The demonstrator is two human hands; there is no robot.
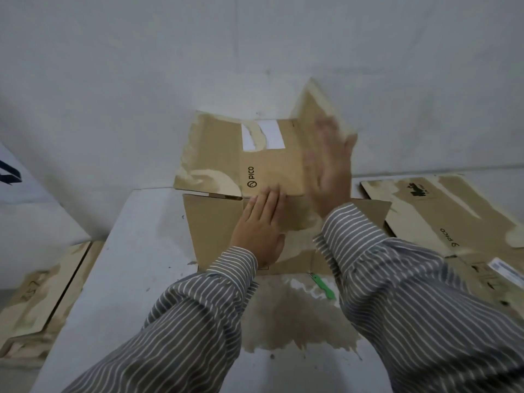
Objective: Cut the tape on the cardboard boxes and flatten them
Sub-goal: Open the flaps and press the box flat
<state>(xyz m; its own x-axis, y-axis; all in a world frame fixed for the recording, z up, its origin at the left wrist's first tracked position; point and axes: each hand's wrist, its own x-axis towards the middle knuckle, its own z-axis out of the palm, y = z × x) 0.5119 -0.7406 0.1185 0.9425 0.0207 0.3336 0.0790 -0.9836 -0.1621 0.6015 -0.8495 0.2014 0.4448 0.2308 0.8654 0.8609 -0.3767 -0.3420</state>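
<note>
box mid-bench, far panel tilted up against wall | left hand flat, pressing near panel | right hand open, blurred, at raised right flap, nearer | flap likely folds next

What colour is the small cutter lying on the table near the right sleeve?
Green; the small plastic cutter shows best in the head view.

My right hand is smeared by motion blur, so I cannot tell where its fingers lie on the cardboard box. My right sleeve hides most of the green cutter; the flattened box runs off the right edge
</note>
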